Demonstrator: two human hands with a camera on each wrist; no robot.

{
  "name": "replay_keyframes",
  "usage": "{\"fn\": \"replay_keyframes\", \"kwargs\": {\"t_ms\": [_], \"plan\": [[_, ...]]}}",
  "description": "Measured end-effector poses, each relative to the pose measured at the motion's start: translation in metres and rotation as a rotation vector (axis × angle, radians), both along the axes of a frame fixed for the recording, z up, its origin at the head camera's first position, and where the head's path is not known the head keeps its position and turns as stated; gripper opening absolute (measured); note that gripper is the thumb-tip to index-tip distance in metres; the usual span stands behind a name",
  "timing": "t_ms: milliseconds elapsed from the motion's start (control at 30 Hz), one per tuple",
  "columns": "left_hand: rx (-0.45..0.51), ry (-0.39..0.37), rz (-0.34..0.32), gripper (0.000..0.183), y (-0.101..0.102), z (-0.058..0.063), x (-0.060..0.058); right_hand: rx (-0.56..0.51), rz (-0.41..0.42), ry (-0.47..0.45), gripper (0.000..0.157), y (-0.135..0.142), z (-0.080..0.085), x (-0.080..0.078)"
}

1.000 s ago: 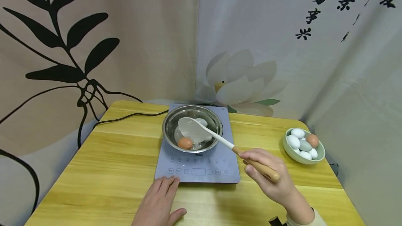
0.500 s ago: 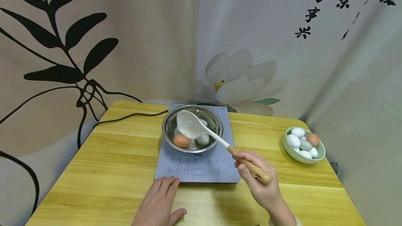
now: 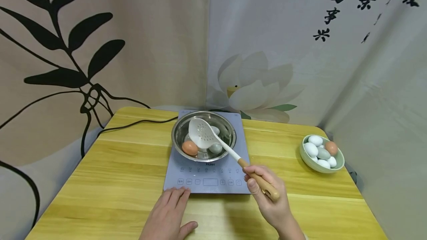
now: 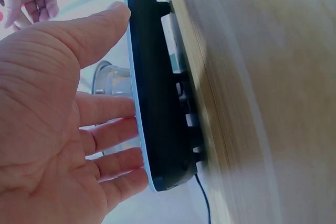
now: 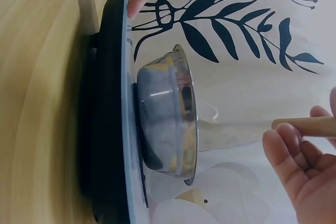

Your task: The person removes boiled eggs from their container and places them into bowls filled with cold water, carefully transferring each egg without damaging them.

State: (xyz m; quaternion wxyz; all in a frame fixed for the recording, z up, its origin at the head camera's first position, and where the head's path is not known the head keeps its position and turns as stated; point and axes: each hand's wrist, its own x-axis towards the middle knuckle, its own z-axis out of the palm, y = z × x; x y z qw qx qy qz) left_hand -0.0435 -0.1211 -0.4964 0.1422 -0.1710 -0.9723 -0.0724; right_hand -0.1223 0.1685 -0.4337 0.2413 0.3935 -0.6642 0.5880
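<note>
My right hand (image 3: pixel 271 197) grips the wooden handle of a white slotted spoon (image 3: pixel 201 133). The spoon's perforated head is over the inside of a steel bowl (image 3: pixel 228 129); whether it touches the contents cannot be told. In the bowl lie a brown egg (image 3: pixel 190 147), a grey-green egg (image 3: pixel 215 148) and a white egg (image 3: pixel 215 130), partly hidden by the spoon. The bowl stands on an induction cooktop (image 3: pixel 197 177). With straight fingers, my left hand (image 3: pixel 168 214) touches the cooktop's front left edge; the left wrist view shows those fingers (image 4: pixel 118 129) against its rim.
A green bowl (image 3: pixel 311 163) of white, brown and grey-green eggs stands at the right of the wooden table (image 3: pixel 126 173). A black cord (image 3: pixel 143 121) runs left from the cooktop. Printed curtains (image 3: pixel 160 47) hang behind the table.
My right hand has moved left and towards me, and the spoon has tilted, showing its holes. The brown egg has shifted left and the grey-green egg has come into sight. The left hand stays put.
</note>
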Motion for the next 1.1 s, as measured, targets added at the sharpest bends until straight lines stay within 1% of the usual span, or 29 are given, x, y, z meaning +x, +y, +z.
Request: {"fn": "replay_keyframes", "kwargs": {"t_ms": [133,200,267,367,467,533,600,667,733,800,867,933,1000,1100], "plan": [[-0.005,0.041,-0.005,0.086,0.000,-0.002,0.000,0.018,0.004,0.005,0.024,-0.002,-0.004,0.001],[-0.004,0.055,-0.007,0.087,0.000,-0.002,-0.001,0.016,0.020,-0.013,0.025,-0.003,-0.005,0.002],[-0.002,0.053,-0.007,0.087,0.000,-0.002,-0.001,0.005,0.032,-0.051,0.027,-0.004,-0.005,0.004],[0.000,0.025,-0.003,0.087,0.001,0.000,0.000,-0.027,0.036,-0.143,0.030,-0.006,-0.002,0.008],[-0.002,0.003,0.000,0.086,0.001,0.001,0.000,-0.085,0.030,-0.236,0.027,-0.008,0.000,0.010],[-0.005,-0.008,0.001,0.086,0.001,0.001,0.000,-0.143,0.034,-0.279,0.023,-0.009,0.001,0.009],[-0.008,-0.005,0.002,0.086,0.001,0.001,0.000,-0.187,0.014,-0.298,0.022,-0.009,0.002,0.007],[-0.009,0.005,0.003,0.086,0.002,0.001,0.000,-0.222,-0.024,-0.345,0.022,-0.009,0.004,0.006],[-0.010,0.014,0.005,0.086,0.002,0.000,0.000,-0.260,-0.067,-0.419,0.024,-0.009,0.006,0.005],[-0.010,0.022,0.005,0.086,0.002,0.000,0.000,-0.298,-0.110,-0.528,0.028,-0.009,0.009,0.005],[-0.010,0.021,0.006,0.086,0.002,-0.001,0.000,-0.357,-0.122,-0.626,0.031,-0.009,0.011,0.005],[-0.008,0.016,0.006,0.086,0.001,-0.001,0.000,-0.403,-0.124,-0.692,0.032,-0.008,0.013,0.004],[-0.008,0.017,0.005,0.086,0.002,-0.001,0.000,-0.431,-0.123,-0.719,0.031,-0.007,0.013,0.004],[-0.012,0.029,0.002,0.086,0.001,-0.001,0.000,-0.457,-0.117,-0.712,0.030,-0.002,0.014,0.003]]}}
